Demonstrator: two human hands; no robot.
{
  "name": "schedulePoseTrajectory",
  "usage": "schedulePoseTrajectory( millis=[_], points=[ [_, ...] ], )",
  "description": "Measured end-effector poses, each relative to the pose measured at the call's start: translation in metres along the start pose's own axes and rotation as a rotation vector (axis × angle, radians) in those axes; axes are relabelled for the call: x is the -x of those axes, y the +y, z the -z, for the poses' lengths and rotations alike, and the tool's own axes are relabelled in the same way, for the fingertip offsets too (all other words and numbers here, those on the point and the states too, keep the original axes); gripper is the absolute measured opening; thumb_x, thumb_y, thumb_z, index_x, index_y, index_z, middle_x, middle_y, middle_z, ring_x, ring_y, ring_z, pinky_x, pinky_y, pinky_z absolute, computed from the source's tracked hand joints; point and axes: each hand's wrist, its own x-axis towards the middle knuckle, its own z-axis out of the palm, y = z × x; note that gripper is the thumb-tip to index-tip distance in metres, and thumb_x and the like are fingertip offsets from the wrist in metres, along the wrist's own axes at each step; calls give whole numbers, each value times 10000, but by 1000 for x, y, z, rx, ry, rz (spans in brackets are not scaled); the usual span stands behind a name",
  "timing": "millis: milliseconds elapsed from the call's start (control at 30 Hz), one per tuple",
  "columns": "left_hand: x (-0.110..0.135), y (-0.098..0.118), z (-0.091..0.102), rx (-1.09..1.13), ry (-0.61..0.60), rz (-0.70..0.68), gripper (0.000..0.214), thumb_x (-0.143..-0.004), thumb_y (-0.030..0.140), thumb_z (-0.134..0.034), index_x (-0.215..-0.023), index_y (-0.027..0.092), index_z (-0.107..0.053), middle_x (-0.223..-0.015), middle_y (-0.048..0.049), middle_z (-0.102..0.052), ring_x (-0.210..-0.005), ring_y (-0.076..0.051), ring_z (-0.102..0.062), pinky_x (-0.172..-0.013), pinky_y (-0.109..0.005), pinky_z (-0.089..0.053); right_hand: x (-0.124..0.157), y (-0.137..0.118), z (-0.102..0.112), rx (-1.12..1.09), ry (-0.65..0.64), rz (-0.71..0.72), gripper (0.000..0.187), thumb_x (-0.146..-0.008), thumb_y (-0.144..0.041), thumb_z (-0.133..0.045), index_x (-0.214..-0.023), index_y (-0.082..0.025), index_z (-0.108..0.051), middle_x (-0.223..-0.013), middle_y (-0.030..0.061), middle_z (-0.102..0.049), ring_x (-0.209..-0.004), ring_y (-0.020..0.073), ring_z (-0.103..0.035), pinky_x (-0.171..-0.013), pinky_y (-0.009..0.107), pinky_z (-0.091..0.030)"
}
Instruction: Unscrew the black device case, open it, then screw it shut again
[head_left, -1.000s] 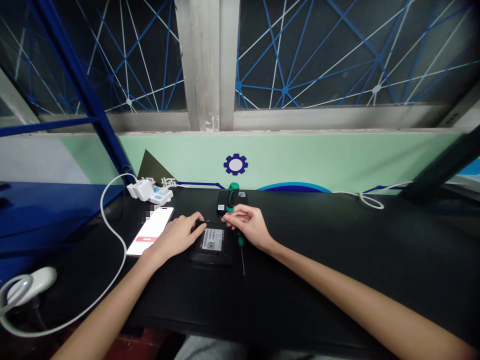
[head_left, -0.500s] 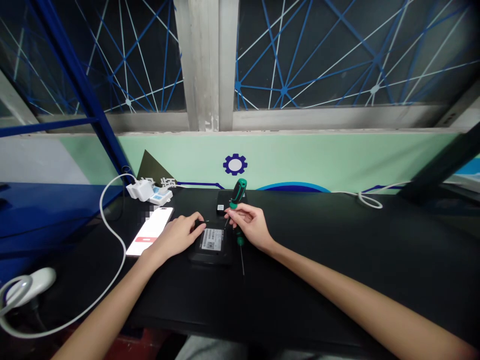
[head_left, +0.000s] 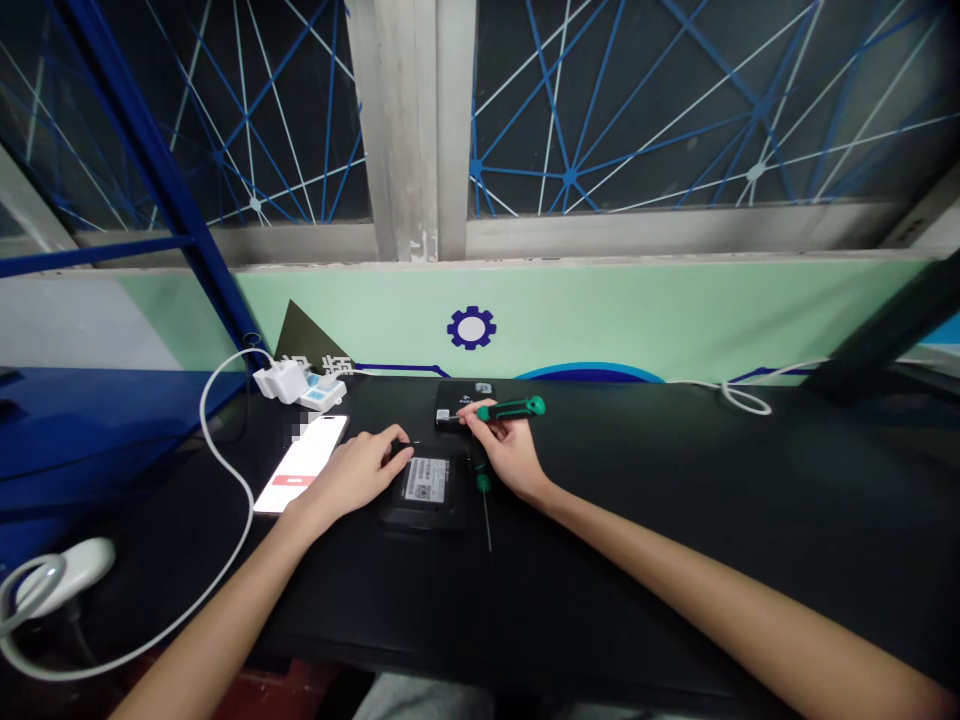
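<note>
My right hand (head_left: 510, 450) is closed round a green-and-black screwdriver (head_left: 517, 408). The tool lies nearly level, its handle to the right and its shaft pointing left, in front of a black box (head_left: 463, 398). My left hand (head_left: 365, 467) rests at the upper left of a flat black case (head_left: 427, 517) with a white barcode label, thumb and fingers gripping its edge; part of the case is hidden. Just right of the case, below my right hand, lies a second green-handled screwdriver (head_left: 484, 484) with its thin shaft toward me.
A phone (head_left: 300, 465) with a lit screen lies left of my left hand. White plugs on a power strip (head_left: 321, 393) stand behind it, and a white cable (head_left: 244, 500) loops down the left side. Another white cable (head_left: 742, 402) is at the back right of the black table (head_left: 637, 560).
The screwdriver in my right hand has swung from upright over the case to nearly level, its shaft now off the case. My left hand stays on the case.
</note>
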Motion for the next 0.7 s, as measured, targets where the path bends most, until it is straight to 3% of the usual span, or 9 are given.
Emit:
schedulePoseTrajectory(
  millis=[233,500,700],
  points=[
    [0,-1,-2,-20,16,-7,338,-989,498,-367,-1093,272,-595,-657,12,-620,-685,-238,-630,-603,-295,-365,2,-6,4,135,-57,40,172,-849,-376,-686,-877,-218,-748,-939,60,-723,-929,242,-677,-923,403,-512],
    [1,2,-1,-23,11,-5,372,-991,502,-352,-1186,276,-574,-638,15,-601,-672,-243,-625,-617,-301,-377,3,-16,9,172,-213,59,345,-965,-441,-526,-854,-257,-796,-870,45,-766,-929,247,-655,-891,396,-487],
    [1,4,0,-38,39,-44,374,-994,461,-389,-1287,318,-572,-594,42,-559,-639,-221,-604,-692,-307,-416,3,-14,7,214,-238,77,197,-917,-363,-596,-849,-223,-717,-812,33,-745,-866,237,-632,-806,368,-475]
  ],
)
